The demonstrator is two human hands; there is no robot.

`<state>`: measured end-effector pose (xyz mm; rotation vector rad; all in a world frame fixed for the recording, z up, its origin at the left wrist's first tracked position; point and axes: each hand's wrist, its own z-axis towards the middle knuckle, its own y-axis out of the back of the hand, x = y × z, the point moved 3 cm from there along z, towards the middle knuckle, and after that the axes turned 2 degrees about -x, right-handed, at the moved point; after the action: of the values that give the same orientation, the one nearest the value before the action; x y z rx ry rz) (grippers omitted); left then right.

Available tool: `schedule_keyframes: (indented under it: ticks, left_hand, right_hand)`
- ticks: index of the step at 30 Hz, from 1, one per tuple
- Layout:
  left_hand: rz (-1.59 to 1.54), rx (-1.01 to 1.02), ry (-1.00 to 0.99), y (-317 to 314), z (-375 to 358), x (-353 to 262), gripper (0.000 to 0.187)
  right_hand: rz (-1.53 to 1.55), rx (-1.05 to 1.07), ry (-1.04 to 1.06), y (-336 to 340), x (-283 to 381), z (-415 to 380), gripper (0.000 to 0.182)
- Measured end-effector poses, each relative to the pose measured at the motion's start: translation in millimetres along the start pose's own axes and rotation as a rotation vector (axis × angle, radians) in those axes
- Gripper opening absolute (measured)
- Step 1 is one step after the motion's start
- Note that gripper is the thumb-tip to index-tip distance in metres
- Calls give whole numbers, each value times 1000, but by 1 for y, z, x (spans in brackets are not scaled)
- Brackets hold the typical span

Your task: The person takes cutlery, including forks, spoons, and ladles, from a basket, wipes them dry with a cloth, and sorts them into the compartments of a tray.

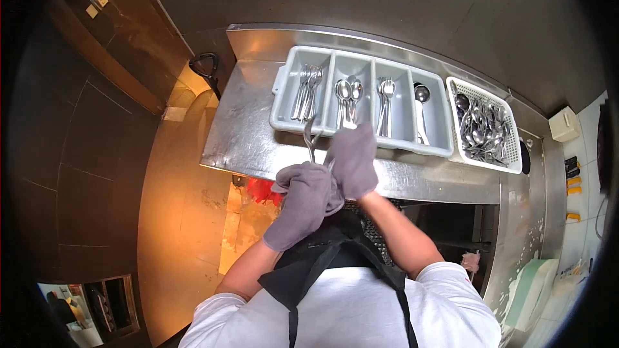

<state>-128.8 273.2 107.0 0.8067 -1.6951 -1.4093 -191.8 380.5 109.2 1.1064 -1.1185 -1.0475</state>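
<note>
Grey-purple cloth gloves cover both my hands. My left hand (303, 193) is closed round the lower end of a few pieces of metal cutlery (311, 145), whose shiny heads point up towards the tray. Close beside it on the right, my right hand (353, 162) overlaps the handles; motion blurs it and the glove hides its fingers. Just beyond both hands lies a grey cutlery tray (294, 125) with separate compartments. It holds knife-like or fork-like pieces (308, 93) at the left, spoons (348, 93), forks (385, 100) and ladle-like spoons (422, 106) at the right.
A white perforated basket (512, 164) full of mixed cutlery (483, 129) stands right of the tray. Both rest on a steel counter (238, 122) with a raised back edge. A red item (263, 190) shows below the counter front. A green-and-white block (532, 293) lies at the lower right.
</note>
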Motion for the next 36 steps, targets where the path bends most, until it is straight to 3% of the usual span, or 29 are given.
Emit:
schedule_keyframes:
  ticks: [1,2,3,4,6,7,10,11,14,15,18,19,22,23,26,27,28,30,32,33,36]
  left_hand:
    - [-562,-72,-70,-47,1,5,16]
    - [-737,-160,-117,-56,3,7,15]
    - [-905,-243,-180,-65,5,9,15]
    - [-687,-343,-214,-56,9,7,14]
    - [-248,-522,-279,-34,16,-1,13]
    - [-73,-537,-316,-23,19,-7,14]
    - [359,-463,-425,11,27,-22,21]
    - [366,-454,-450,14,29,-25,23]
    - [299,-427,-525,20,30,-32,22]
    - [225,-423,-555,27,31,-33,19]
    - [237,-284,-472,25,38,-38,19]
    - [276,-222,-415,20,42,-42,20]
    - [384,-31,-222,4,51,-53,24]
    - [371,2,-186,-1,55,-55,24]
    - [325,60,-91,-2,69,-53,20]
    - [309,55,-83,2,69,-51,17]
    - [294,49,-79,5,69,-49,15]
    - [215,-213,-186,-3,60,-47,14]
    - [236,-123,-155,-12,70,-50,12]
    - [-63,-331,-215,-8,63,-42,7]
    - [-532,-233,-241,-10,59,-35,9]
  right_hand:
    - [25,-168,169,-12,-1,-5,28]
    - [52,-337,338,-38,-6,-14,27]
    - [134,-373,373,-37,-12,-18,25]
    - [215,-406,411,-24,-13,-21,23]
    - [486,-204,207,6,-35,-17,21]
    - [417,-227,197,1,-54,-9,23]
    - [436,32,-119,-27,-101,11,23]
    - [405,-174,-20,-32,-95,-2,16]
    - [-232,-208,515,13,-65,-22,12]
    - [-384,-353,369,3,-62,-25,22]
    - [-100,-236,157,-4,-82,-19,24]
    - [-30,-324,93,-2,-93,-17,15]
    - [218,-419,-180,-32,-123,-14,11]
    - [28,-590,-81,-33,-113,-19,12]
    - [-349,-184,-80,-20,-60,-29,14]
    - [-351,-228,7,-53,-71,-27,12]
    - [-66,-267,44,-44,-80,-28,13]
    - [511,-329,113,-29,-91,-30,16]
    - [451,-376,170,-38,-89,-30,24]
    - [408,-360,205,-39,-87,-29,26]
    - [178,-221,224,-17,-95,-20,21]
